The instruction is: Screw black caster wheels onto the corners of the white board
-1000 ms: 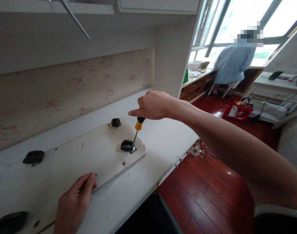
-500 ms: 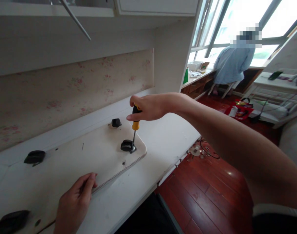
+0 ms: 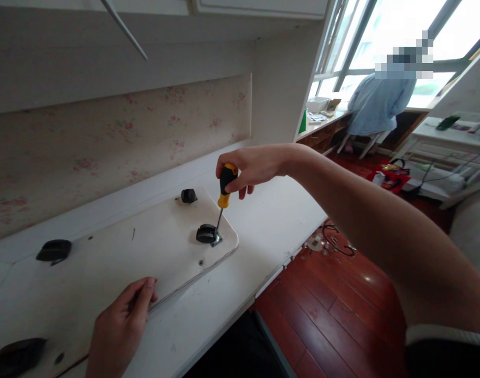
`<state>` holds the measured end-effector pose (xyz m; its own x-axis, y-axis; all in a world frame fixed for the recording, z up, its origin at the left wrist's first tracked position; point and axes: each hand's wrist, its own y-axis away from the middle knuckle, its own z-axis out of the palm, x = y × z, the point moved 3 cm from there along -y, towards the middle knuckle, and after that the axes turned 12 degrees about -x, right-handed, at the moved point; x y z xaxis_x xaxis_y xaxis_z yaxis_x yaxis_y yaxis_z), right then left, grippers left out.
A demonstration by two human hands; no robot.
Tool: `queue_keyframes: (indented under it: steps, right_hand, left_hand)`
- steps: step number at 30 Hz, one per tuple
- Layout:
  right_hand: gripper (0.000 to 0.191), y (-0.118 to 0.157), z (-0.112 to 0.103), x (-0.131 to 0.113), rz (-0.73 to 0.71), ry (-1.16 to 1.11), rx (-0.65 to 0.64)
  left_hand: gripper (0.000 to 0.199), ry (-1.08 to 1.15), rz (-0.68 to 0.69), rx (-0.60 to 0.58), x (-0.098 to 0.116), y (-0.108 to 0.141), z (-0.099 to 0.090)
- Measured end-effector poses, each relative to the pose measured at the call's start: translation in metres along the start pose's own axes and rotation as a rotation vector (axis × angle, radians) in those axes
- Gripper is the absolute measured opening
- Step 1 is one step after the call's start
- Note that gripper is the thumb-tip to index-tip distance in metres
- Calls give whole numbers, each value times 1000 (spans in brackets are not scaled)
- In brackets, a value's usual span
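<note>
My right hand (image 3: 247, 167) grips a yellow-and-black screwdriver (image 3: 226, 185), which leans a little to the right. The tip of its shaft meets the metal mounting plate of a black caster wheel (image 3: 206, 233) near the rounded corner of a white board (image 3: 161, 257). Close to the board's front edge, my left hand (image 3: 124, 320) has its thumb and fingers pressed together; anything between them is hidden. A second caster (image 3: 188, 196) stands behind the first. Two more black casters, one at the back left (image 3: 54, 251) and one at the front left (image 3: 17, 357), are on the board.
The board lies on a white desk (image 3: 277, 220) beneath an overhead cabinet (image 3: 259, 6). A white cable (image 3: 125, 30) hangs down. On the red wooden floor (image 3: 306, 310) sits a chandelier-like fixture (image 3: 316, 242). Farther off, a person (image 3: 381, 100) in light blue sits by the window.
The screwdriver's handle has tipped to the right, and my right hand's fingers have shifted their grip on it. My left hand stays almost where it was.
</note>
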<state>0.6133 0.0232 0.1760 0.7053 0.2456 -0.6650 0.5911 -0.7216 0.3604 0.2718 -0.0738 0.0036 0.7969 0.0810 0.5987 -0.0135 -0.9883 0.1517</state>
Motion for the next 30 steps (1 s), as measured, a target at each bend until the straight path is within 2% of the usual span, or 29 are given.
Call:
queue_keyframes:
  steps: [3,6,8,13,17,22,26,30]
  right_hand:
    - [30,0,-1,-5,2,214,63]
    - [42,-3,0,-13,32,441,157]
    - [51,-8,3,-16,70,510,174]
    - [68,-15,12,-18,156,582,216]
    - [66,-13,13,-20,127,515,216]
    - [61,-13,8,-24,90,578,349]
    - [41,-16,6,-19,66,509,244]
    - [30,-11,0,-14,-77,346,48]
  left_hand:
    - [39,-21,4,-11,0,0,0]
    - [38,-25,7,-8,1,0,1]
    - [38,-33,9,-13,3,0,2]
    - [39,-58,15,-20,13,-4,2]
    - [37,-77,-1,-28,16,-6,2]
    - [36,-78,-21,0,7,-6,-2]
    - [33,-165,53,50,3,-5,1]
    - [31,-283,133,192,-2,1,8]
